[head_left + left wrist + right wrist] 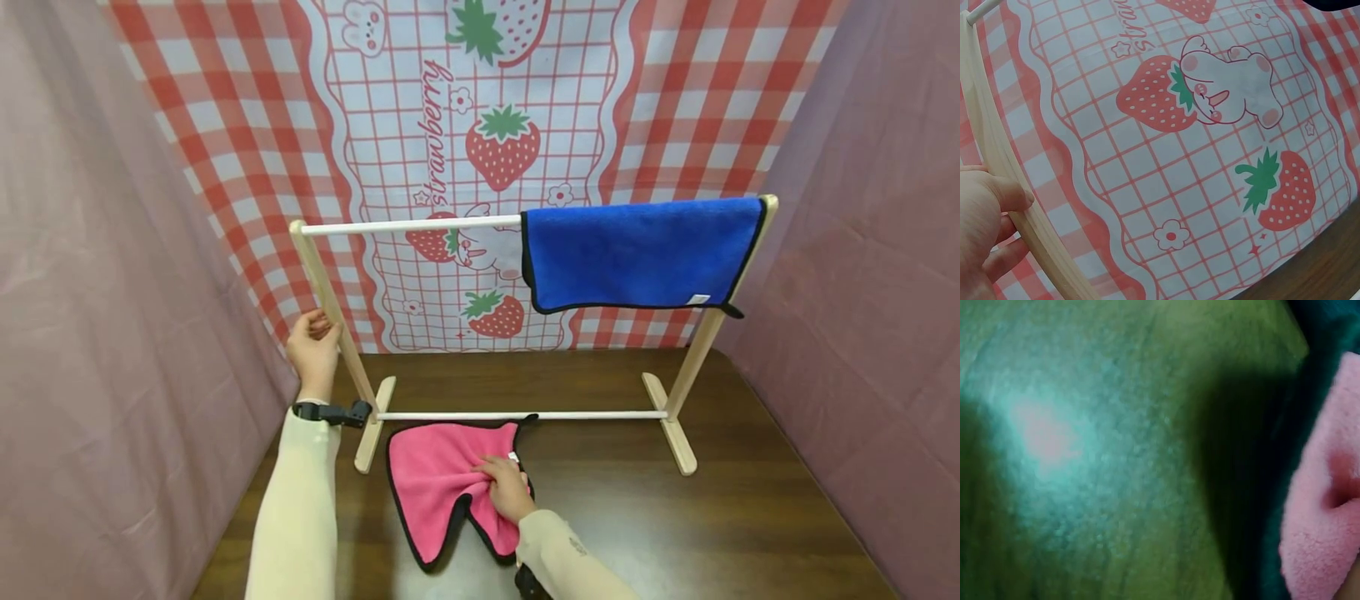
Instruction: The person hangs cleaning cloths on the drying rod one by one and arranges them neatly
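Note:
A wooden rack with white rods stands on the table, and my left hand holds its left post partway up. In the left wrist view, the thumb lies across the post and other fingers show behind it. My right hand grips a pink towel with black edging, bunching the fabric under the fingers. The pink towel shows at the right of the right wrist view, fingers mostly out of frame. A blue towel with black edging hangs over the right half of the top rod.
The lower rod runs just behind the pink towel. Flat wooden feet carry the rack on the dark brown table. A strawberry-print cloth hangs behind, with plain pinkish curtains at both sides.

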`<move>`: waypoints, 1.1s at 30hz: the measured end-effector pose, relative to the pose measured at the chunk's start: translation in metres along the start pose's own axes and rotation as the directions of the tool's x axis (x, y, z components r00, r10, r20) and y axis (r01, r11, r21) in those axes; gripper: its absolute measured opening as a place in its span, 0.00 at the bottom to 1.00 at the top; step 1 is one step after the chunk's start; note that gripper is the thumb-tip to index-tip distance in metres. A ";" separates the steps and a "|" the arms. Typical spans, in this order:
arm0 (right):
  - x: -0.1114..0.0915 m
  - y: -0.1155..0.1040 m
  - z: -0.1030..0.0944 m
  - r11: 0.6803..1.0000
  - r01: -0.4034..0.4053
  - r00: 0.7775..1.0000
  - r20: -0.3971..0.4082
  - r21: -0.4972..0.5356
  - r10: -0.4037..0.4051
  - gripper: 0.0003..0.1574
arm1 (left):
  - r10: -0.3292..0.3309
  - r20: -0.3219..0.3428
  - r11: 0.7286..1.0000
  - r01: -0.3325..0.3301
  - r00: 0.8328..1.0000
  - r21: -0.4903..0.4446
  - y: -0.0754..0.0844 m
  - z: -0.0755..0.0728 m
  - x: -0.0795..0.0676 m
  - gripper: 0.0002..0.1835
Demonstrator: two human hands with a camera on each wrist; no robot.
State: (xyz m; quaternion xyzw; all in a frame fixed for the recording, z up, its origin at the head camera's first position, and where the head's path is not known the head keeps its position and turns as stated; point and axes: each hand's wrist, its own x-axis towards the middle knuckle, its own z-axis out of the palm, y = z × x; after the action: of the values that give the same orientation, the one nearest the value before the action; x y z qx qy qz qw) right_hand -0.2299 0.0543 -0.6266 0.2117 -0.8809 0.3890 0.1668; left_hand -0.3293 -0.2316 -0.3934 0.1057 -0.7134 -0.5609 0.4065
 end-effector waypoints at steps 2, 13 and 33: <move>0.002 -0.002 0.000 0.999 -0.038 0.999 0.001 -0.012 0.038 0.27 | 0.001 0.001 1.000 -0.001 1.000 0.001 0.000 0.000 0.000 0.15; 0.008 -0.006 -0.001 0.984 -0.175 0.984 0.019 -0.028 0.175 0.14 | -0.003 0.002 1.000 0.003 1.000 -0.001 -0.001 0.000 0.001 0.15; 0.019 -0.013 -0.008 0.944 -0.317 0.916 0.230 -0.091 0.329 0.28 | 0.006 -0.010 1.000 -0.006 1.000 -0.016 -0.004 0.001 0.003 0.15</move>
State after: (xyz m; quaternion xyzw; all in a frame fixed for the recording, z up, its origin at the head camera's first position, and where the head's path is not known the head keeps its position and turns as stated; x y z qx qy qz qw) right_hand -0.2388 0.0474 -0.6044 0.1047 -0.9273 0.3593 -0.0029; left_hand -0.3330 -0.2339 -0.3962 0.1032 -0.7072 -0.5649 0.4125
